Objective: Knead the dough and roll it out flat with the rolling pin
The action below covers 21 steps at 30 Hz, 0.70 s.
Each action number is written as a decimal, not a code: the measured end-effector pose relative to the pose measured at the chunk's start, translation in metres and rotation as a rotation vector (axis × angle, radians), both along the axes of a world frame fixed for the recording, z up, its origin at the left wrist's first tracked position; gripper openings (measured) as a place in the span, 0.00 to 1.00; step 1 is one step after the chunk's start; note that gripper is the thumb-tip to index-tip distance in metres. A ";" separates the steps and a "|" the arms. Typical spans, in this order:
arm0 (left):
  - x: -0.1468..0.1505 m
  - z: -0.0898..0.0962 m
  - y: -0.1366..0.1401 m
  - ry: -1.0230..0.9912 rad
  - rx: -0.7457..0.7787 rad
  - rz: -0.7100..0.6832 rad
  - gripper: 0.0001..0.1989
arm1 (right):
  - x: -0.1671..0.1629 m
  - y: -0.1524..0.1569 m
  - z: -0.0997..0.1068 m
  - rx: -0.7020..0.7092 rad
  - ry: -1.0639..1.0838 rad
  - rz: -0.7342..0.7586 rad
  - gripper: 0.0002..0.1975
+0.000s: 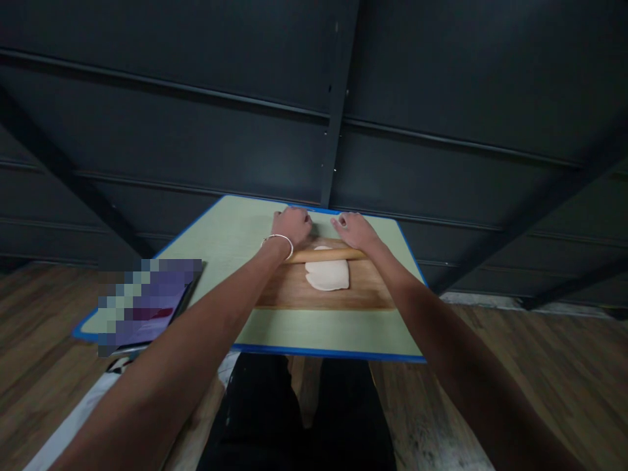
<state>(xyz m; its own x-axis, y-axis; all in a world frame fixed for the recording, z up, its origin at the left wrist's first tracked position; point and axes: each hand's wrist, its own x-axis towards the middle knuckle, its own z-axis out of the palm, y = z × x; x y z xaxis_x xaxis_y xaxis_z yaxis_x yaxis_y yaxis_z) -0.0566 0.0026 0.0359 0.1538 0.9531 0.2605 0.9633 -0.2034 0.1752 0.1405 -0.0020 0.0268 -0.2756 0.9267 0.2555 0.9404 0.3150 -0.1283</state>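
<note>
A wooden rolling pin (324,255) lies crosswise over a pale sheet of dough (330,275), hiding a strip of it. The dough has a notch in its left side and rests on a brown wooden board (284,288). Both hands reach past the pin, so that its ends run beneath my wrists. My left hand (293,224), with a thin bangle at the wrist, has its fingers curled in, nothing visible inside them. Likewise curled, with a small gap by the thumb, is my right hand (356,230). The pin's ends are hidden by my arms.
The board sits on a pale green table (338,330) with blue edging. At its left lies a flat tablet-like item (157,304), partly blurred out. A dark metal panel wall (275,157) rises behind the table. My legs are under the front edge, above a wood-look floor (540,366).
</note>
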 end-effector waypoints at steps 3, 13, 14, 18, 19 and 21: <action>0.001 -0.004 0.010 0.009 0.010 -0.023 0.18 | -0.001 0.009 -0.003 -0.013 0.016 0.019 0.25; 0.001 -0.002 0.021 0.017 -0.058 -0.048 0.19 | 0.001 0.029 -0.014 -0.062 0.128 0.081 0.22; 0.001 -0.003 0.022 0.017 -0.056 -0.048 0.19 | 0.001 0.029 -0.014 -0.065 0.134 0.087 0.21; 0.000 -0.003 0.024 0.017 -0.040 -0.039 0.18 | 0.000 0.028 -0.012 -0.066 0.150 0.094 0.21; 0.000 -0.004 0.025 0.016 -0.039 -0.038 0.18 | 0.000 0.028 -0.012 -0.068 0.155 0.092 0.20; 0.000 -0.003 0.026 0.017 -0.040 -0.037 0.18 | -0.001 0.029 -0.012 -0.076 0.165 0.089 0.19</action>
